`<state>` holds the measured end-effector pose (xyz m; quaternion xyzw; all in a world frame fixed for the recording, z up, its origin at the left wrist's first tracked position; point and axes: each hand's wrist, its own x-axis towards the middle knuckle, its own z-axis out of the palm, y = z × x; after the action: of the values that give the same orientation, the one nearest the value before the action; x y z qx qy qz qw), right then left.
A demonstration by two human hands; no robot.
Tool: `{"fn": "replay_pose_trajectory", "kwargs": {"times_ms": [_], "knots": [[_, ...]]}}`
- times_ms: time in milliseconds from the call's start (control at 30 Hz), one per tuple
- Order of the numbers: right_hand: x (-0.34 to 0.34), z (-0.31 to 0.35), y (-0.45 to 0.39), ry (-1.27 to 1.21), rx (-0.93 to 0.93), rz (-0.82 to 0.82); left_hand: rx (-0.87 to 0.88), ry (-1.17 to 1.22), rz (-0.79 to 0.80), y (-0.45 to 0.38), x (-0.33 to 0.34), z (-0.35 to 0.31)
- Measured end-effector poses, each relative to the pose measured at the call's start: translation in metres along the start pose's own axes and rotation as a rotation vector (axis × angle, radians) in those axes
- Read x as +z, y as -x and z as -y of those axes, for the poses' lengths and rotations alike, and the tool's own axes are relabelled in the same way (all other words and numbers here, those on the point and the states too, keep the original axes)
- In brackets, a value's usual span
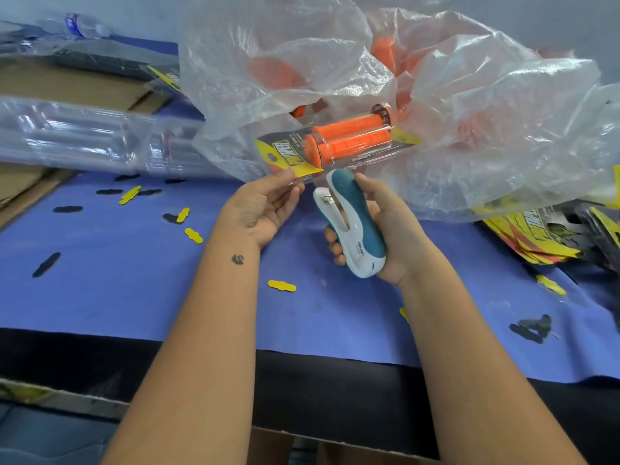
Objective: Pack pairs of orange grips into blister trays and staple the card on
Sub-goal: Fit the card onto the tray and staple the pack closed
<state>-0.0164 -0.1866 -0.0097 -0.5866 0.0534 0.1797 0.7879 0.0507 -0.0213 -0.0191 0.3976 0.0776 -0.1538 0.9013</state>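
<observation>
Head view: left hand (265, 209) pinches the blister pack (335, 146); right hand (379, 229) grips the stapler (349, 223) at its edge.

Stapler (352, 226): small grey brand print near its white rear end, seemingly "deli", upside down to the camera. Card (285, 156): yellow lettering under the blister, too skewed to read.

Bare forearms, no sleeves; small dark tattoo (237, 259) near left wrist.

Clear blister tray (335, 152) with two orange grips (349, 139) side by side over yellow-black card (285, 156), tilted above bench; white-teal stapler (352, 223) at its near edge.
</observation>
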Motion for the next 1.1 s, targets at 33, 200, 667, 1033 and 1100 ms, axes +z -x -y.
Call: {"fn": "replay_pose_trajectory", "kwargs": {"times_ms": [33, 200, 667, 1033, 1100], "knots": [[0.0, 0.0, 0.0, 0.007, 0.002, 0.003, -0.004, 0.005, -0.011, 0.0, 0.001, 0.001], [0.007, 0.0, 0.001, 0.286, 0.007, -0.139, 0.044, 0.037, -0.086, -0.003, 0.002, 0.001], [-0.021, 0.025, 0.003, 0.182, -0.117, -0.48, 0.099, 0.049, -0.044, -0.009, -0.002, 0.002], [-0.013, 0.061, -0.027, -0.307, -0.422, -0.457, 0.152, 0.089, 0.214, -0.002, -0.006, 0.003], [-0.021, 0.059, -0.032, -0.268, -0.474, -0.479, 0.169, -0.103, 0.138, -0.004, -0.004, 0.004]]}}
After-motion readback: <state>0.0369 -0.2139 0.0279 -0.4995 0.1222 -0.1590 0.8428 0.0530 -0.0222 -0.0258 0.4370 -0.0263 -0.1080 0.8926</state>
